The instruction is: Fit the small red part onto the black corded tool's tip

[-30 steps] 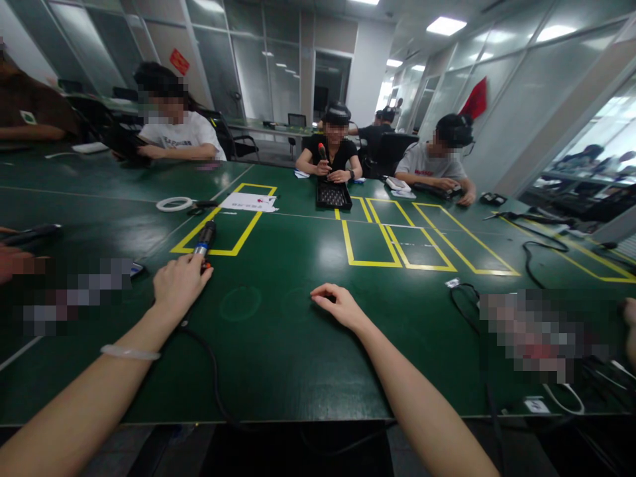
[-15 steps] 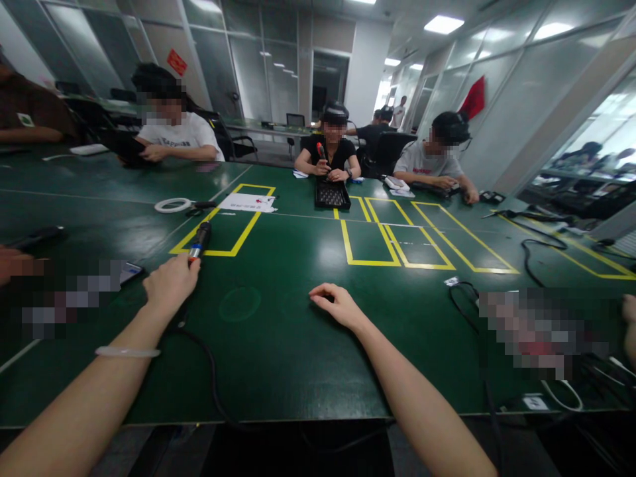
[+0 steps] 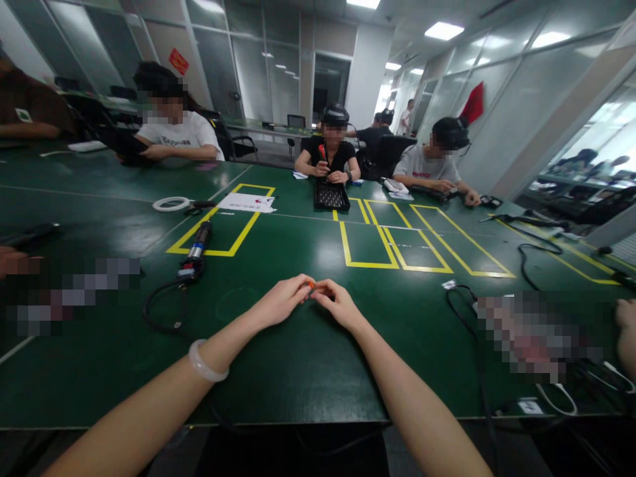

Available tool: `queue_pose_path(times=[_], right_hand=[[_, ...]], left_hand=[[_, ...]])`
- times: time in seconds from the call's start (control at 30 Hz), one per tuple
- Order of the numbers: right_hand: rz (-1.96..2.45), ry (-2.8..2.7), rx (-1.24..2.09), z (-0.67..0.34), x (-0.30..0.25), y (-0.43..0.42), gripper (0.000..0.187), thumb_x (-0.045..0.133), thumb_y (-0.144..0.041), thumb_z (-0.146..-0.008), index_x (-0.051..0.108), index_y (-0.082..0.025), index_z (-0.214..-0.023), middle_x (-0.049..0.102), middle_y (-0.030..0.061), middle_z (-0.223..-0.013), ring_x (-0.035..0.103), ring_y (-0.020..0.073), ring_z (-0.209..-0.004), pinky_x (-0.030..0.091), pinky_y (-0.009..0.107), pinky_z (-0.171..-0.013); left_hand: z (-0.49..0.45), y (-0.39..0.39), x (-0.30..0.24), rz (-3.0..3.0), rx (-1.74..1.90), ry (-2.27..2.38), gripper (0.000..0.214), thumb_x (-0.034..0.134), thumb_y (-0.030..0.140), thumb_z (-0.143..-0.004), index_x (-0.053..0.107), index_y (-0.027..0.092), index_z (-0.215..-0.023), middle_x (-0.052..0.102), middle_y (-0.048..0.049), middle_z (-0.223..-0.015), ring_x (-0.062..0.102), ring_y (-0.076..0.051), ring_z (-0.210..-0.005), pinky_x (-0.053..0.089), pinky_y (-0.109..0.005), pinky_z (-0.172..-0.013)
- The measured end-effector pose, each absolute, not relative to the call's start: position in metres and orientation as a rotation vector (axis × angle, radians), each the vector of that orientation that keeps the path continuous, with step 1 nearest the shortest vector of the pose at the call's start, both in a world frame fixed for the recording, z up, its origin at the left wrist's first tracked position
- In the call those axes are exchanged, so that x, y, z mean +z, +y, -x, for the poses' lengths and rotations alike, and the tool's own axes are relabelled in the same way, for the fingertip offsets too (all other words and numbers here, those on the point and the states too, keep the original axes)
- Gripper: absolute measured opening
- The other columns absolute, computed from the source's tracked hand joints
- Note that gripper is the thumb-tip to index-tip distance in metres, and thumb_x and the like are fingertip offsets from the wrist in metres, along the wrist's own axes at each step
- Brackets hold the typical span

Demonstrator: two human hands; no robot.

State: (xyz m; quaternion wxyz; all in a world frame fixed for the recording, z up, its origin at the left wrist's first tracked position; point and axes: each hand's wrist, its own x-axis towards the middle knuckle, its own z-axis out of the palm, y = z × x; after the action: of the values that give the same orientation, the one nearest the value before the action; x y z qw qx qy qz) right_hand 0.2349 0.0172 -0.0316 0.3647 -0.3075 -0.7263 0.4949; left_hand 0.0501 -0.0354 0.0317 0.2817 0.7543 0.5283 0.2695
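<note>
My left hand (image 3: 281,301) is closed, its fingertips pinched together above the green table (image 3: 298,371). A small orange piece (image 3: 311,284) shows at those fingertips; its kind is too small to tell. Fingertip to fingertip with it is my right hand (image 3: 338,305), its fingers curled inward; whether they also grip the piece is hidden. To the left lies a black cylindrical tool (image 3: 199,242) with a blue and silver band, a red part at its near end and a black cable (image 3: 149,305). No hand touches this tool.
Yellow tape rectangles (image 3: 370,265) mark the table. A white paper (image 3: 246,203) and coiled white cable (image 3: 171,205) lie beyond the tool. Across the table, a co-worker holds a red-tipped tool (image 3: 322,154) over a black tray (image 3: 332,197). Cables (image 3: 479,344) run along the right.
My left hand has left the black cylindrical tool and moved right to meet my right hand, with the orange piece at its fingertips. My right hand has stayed nearly still.
</note>
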Motion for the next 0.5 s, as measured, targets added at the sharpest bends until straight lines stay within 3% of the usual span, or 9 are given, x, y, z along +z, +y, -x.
queue_pose_path(times=[0.2, 0.37, 0.5], right_hand=[[0.750, -1.775, 1.348, -0.234, -0.035, 0.020, 0.020, 0.062, -0.035, -0.084, 0.061, -0.017, -0.094, 0.067, 0.0024, -0.085, 0.063, 0.0152, -0.077, 0.048, 0.028, -0.073], [0.723, -1.791, 1.364, -0.234, -0.035, 0.019, 0.018, 0.062, -0.033, -0.084, 0.061, -0.017, -0.094, 0.065, 0.0009, -0.079, 0.060, 0.0134, -0.070, 0.045, 0.026, -0.066], [0.757, -1.725, 1.380, -0.233, -0.036, 0.020, 0.019, 0.063, -0.034, -0.083, 0.060, -0.018, -0.091, 0.066, 0.0007, -0.078, 0.061, 0.0137, -0.071, 0.046, 0.026, -0.068]], left_hand=[[-0.057, -0.037, 0.010, -1.988, 0.768, 1.309, 0.044, 0.035, 0.039, -0.096, 0.043, 0.022, -0.136, 0.060, 0.0000, -0.085, 0.058, -0.014, -0.078, 0.042, -0.026, -0.075], [-0.056, -0.039, 0.006, -1.950, 0.779, 1.306, 0.044, 0.038, 0.038, -0.095, 0.039, 0.022, -0.136, 0.060, 0.0000, -0.087, 0.060, -0.014, -0.079, 0.044, -0.027, -0.075], [-0.057, -0.039, -0.001, -1.951, 0.842, 1.323, 0.040, 0.052, 0.035, -0.088, 0.044, 0.023, -0.125, 0.064, -0.0005, -0.094, 0.062, -0.015, -0.081, 0.046, -0.026, -0.077]])
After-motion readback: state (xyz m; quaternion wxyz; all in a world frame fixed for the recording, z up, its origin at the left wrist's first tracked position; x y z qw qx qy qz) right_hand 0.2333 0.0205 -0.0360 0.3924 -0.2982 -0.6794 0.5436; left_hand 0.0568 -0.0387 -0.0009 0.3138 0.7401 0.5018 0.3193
